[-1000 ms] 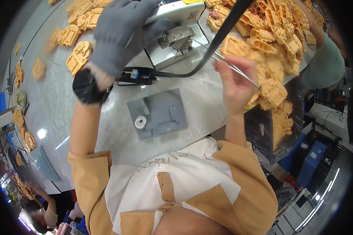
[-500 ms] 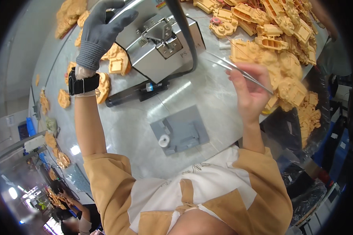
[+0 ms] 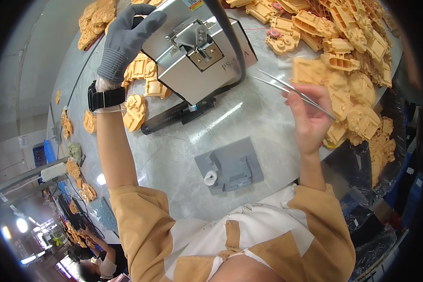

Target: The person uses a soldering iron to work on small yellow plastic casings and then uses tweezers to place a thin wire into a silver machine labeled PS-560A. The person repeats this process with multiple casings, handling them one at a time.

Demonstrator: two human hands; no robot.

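Note:
My left hand (image 3: 129,40), in a grey knit glove, reaches to the far left side of a silver box-shaped machine (image 3: 188,80) with a metal latch and a black handle. Its thumb and fingers are apart at the machine's upper edge, and I see nothing between them. In my bare right hand (image 3: 312,113) is a pair of metal tweezers (image 3: 279,84), pinched between thumb and fingers, tips pointing far left toward the machine. A grey fixture block (image 3: 249,157) lies on the table nearer to me, with a small white ring-shaped part (image 3: 210,177) at its left corner.
A large heap of yellow-orange plastic housings (image 3: 343,61) covers the right side. More housings (image 3: 135,113) lie left of the machine. A black cylindrical tool (image 3: 174,117) rests in front of it. Another person (image 3: 96,261) sits at the lower left.
The whole view has shifted, so the table and things on it appear farther right and lower. Both hands keep nearly the same pose, and the tweezers stay in my right hand.

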